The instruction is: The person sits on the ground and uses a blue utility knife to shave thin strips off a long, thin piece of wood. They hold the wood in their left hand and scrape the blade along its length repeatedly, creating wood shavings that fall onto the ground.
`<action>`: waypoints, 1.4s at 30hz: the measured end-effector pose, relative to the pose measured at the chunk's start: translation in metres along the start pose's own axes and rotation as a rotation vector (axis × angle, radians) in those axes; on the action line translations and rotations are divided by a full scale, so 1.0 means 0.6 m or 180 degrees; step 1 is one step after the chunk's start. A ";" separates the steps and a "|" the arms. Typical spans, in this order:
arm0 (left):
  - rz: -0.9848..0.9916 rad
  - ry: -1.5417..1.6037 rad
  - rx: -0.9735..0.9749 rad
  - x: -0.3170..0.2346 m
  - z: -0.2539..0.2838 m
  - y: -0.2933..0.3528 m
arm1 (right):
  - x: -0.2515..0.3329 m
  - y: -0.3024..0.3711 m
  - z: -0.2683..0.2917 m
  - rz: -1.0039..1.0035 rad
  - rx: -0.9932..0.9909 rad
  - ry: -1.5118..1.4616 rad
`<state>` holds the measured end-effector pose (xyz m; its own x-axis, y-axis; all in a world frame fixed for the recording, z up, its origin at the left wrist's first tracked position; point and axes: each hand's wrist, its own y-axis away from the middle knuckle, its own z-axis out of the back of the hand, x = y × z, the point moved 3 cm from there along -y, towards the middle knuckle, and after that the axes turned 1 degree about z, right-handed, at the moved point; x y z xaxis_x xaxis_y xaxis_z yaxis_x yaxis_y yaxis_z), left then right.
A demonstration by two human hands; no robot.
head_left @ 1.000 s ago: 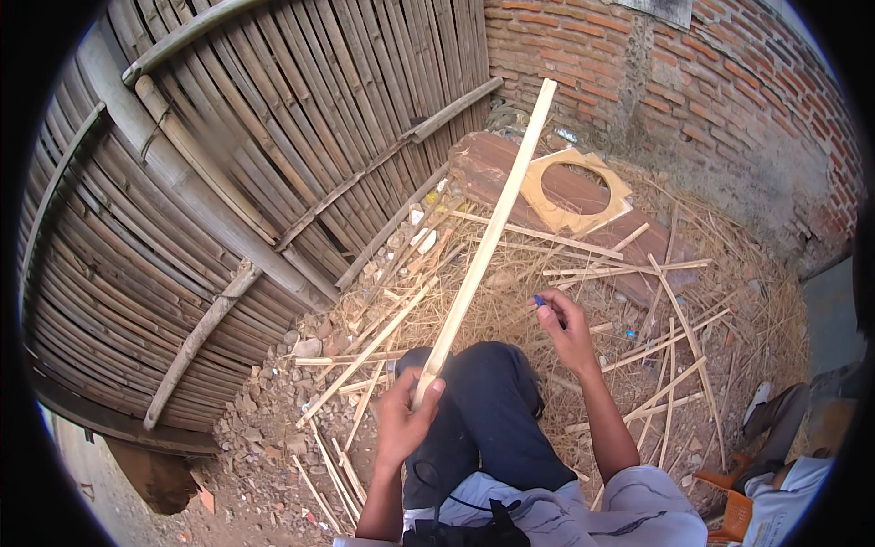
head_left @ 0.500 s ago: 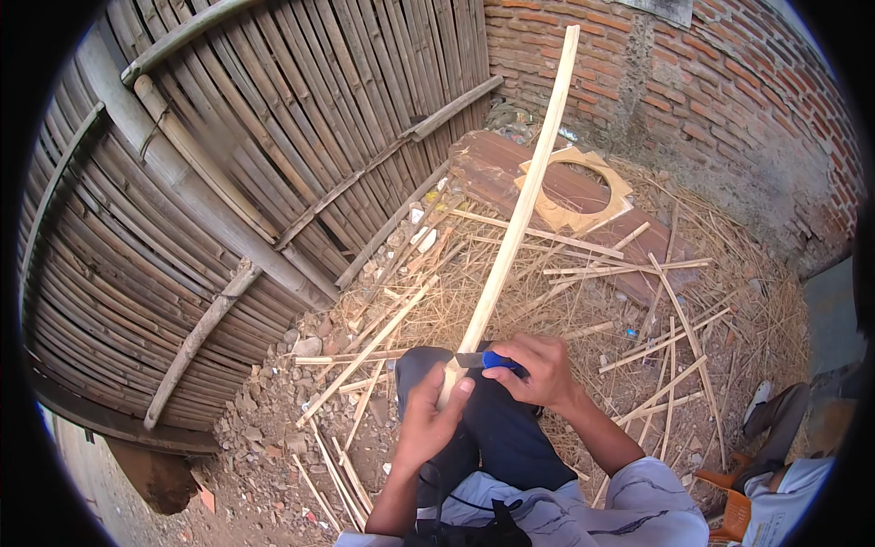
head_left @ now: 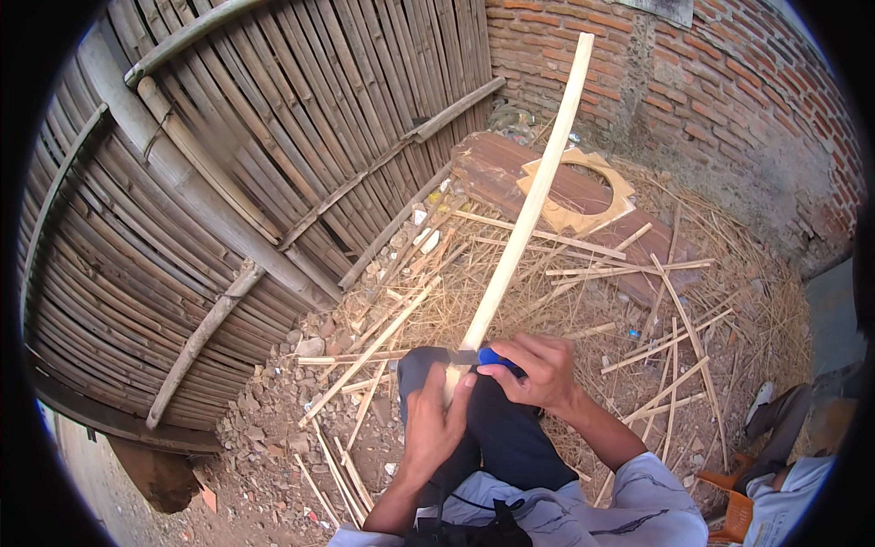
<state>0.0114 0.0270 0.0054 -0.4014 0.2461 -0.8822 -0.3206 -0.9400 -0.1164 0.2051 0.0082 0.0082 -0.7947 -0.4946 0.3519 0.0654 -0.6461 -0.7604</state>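
Note:
A long pale bamboo strip [head_left: 533,205] slants up and away from my lap toward the brick wall. My left hand [head_left: 433,424] is closed round its near end, thumb on top, just over my dark-trousered knee. In my right hand [head_left: 533,369] is a knife with a blue handle [head_left: 498,360], my fingers wrapped round it. The knife's dark blade [head_left: 456,356] lies across the strip right above my left thumb, touching the wood. The blade is slightly blurred, and part of the handle is hidden by my fingers.
Several cut strips [head_left: 629,264] lie scattered over straw and rubble. Beyond them is a brown board [head_left: 492,164] bearing a yellowish ring-shaped piece [head_left: 620,196]. A bamboo fence [head_left: 301,137] rises at left, a brick wall [head_left: 729,109] at right. Another person sits on an orange chair [head_left: 734,510] at lower right.
The strip's far end has swung slightly right and dropped a little. My left hand has shifted slightly; the knife has turned to lie more squarely across the strip.

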 end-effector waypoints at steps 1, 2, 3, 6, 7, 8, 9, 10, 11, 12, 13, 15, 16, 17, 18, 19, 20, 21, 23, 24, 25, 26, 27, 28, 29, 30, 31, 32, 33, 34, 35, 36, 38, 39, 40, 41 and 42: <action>-0.0049 -0.0062 0.0003 0.002 0.001 0.000 | 0.003 -0.003 0.003 0.0004 0.0000 0.0028; 0.0005 -0.0048 0.0025 0.003 0.002 0.002 | 0.004 -0.005 0.005 0.0004 0.0002 0.0057; 0.0060 -0.0033 0.0048 0.002 0.004 0.004 | -0.002 -0.006 0.008 -0.0058 -0.0135 0.0136; 0.0180 -0.0229 0.0182 0.019 0.015 0.021 | -0.069 -0.016 0.025 -0.0370 -0.0771 0.0367; 0.0202 -0.0327 0.0249 0.028 0.019 0.031 | -0.114 -0.029 0.048 -0.0567 -0.1137 0.0469; 0.0291 -0.0330 0.0336 0.038 0.022 0.045 | -0.158 -0.042 0.076 -0.0941 -0.1286 0.0594; 0.0381 -0.0334 0.0428 0.047 0.027 0.063 | -0.197 -0.050 0.106 -0.1320 -0.1433 0.0720; 0.0443 -0.0332 0.0545 0.054 0.032 0.073 | -0.230 -0.048 0.139 -0.1633 -0.1565 0.0831; 0.0370 -0.0337 0.0486 0.062 0.038 0.077 | -0.247 -0.049 0.156 -0.1938 -0.1674 0.0900; 0.0298 -0.0344 0.0425 0.073 0.044 0.077 | -0.251 -0.044 0.159 -0.1895 -0.1671 0.0783; 0.0224 -0.0352 0.0366 0.083 0.049 0.075 | -0.251 -0.038 0.161 -0.1852 -0.1669 0.0666; 0.0431 -0.0258 0.0203 0.086 0.059 0.064 | -0.236 -0.024 0.146 -0.1727 -0.1383 0.0446; 0.0331 -0.0235 0.0145 0.097 0.059 0.062 | -0.215 -0.016 0.124 -0.1645 -0.1123 0.0345; 0.0209 -0.0213 0.0109 0.103 0.058 0.056 | -0.192 -0.009 0.107 -0.1570 -0.0886 0.0266; 0.0210 -0.0103 0.0089 0.098 0.056 0.052 | -0.166 -0.003 0.087 -0.1397 -0.0673 0.0076; 0.0218 -0.0004 0.0063 0.089 0.051 0.046 | -0.138 0.002 0.063 -0.1222 -0.0460 -0.0126; 0.0217 0.0103 0.0044 0.080 0.045 0.040 | -0.114 0.013 0.037 -0.0993 -0.0392 -0.0257; 0.0278 0.0191 0.0072 0.073 0.039 0.034 | -0.092 0.018 0.017 -0.0761 -0.0322 -0.0380; 0.0402 0.0369 0.0111 0.063 0.029 0.025 | -0.052 0.020 0.001 -0.0415 -0.0054 -0.0332; 0.0302 0.0383 0.0094 0.060 0.025 0.022 | -0.040 0.020 -0.007 -0.0365 -0.0009 -0.0347; 0.0203 0.0397 0.0076 0.059 0.021 0.020 | -0.031 0.020 -0.014 -0.0315 0.0036 -0.0363; 0.0099 0.0419 0.0064 0.051 0.017 0.016 | -0.024 0.019 -0.018 -0.0265 0.0083 -0.0369; 0.0078 0.0359 0.0055 0.041 0.014 0.014 | -0.018 0.017 -0.020 -0.0234 0.0124 -0.0339; 0.0058 0.0299 0.0046 0.027 0.013 0.013 | -0.014 0.015 -0.021 -0.0204 0.0165 -0.0310; 0.0039 0.0231 0.0039 0.017 0.013 0.012 | -0.010 0.015 -0.024 -0.0177 0.0201 -0.0286; -0.0024 0.0219 -0.0020 0.016 0.012 0.012 | -0.009 0.015 -0.027 -0.0062 0.0104 -0.0306; -0.0088 0.0207 -0.0079 0.017 0.010 0.011 | -0.009 0.015 -0.028 -0.0087 0.0098 -0.0272; -0.0145 0.0196 -0.0138 0.019 0.010 0.011 | -0.009 0.015 -0.030 -0.0113 0.0097 -0.0241; -0.0043 0.0141 -0.0104 0.024 0.009 0.012 | -0.009 0.016 -0.031 -0.0140 0.0096 -0.0210; 0.0059 0.0086 -0.0070 0.029 0.009 0.012 | -0.008 0.015 -0.031 -0.0142 0.0134 -0.0159; 0.0157 0.0029 -0.0037 0.034 0.009 0.012 | -0.009 0.014 -0.030 -0.0142 0.0167 -0.0108; 0.0171 0.0038 -0.0023 0.038 0.009 0.013 | -0.009 0.012 -0.029 -0.0141 0.0202 -0.0058; 0.0195 0.0057 0.0007 0.046 0.009 0.015 | -0.008 0.007 -0.028 -0.0063 0.0202 0.0010; 0.0219 0.0112 0.0022 0.046 0.011 0.014 | -0.008 0.005 -0.027 -0.0024 0.0201 0.0046; 0.0246 0.0167 0.0037 0.044 0.013 0.015 | -0.010 0.003 -0.028 0.0026 0.0189 0.0092; 0.0268 0.0214 0.0055 0.042 0.016 0.015 | -0.013 0.002 -0.029 0.0071 0.0167 0.0137; 0.0274 0.0267 0.0058 0.039 0.020 0.015 | -0.018 0.001 -0.032 0.0116 0.0146 0.0182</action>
<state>-0.0110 0.0273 -0.0108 -0.3553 0.1434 -0.9237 -0.3039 -0.9522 -0.0309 0.2024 0.0245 -0.0065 -0.8243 -0.4851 0.2918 0.1214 -0.6549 -0.7459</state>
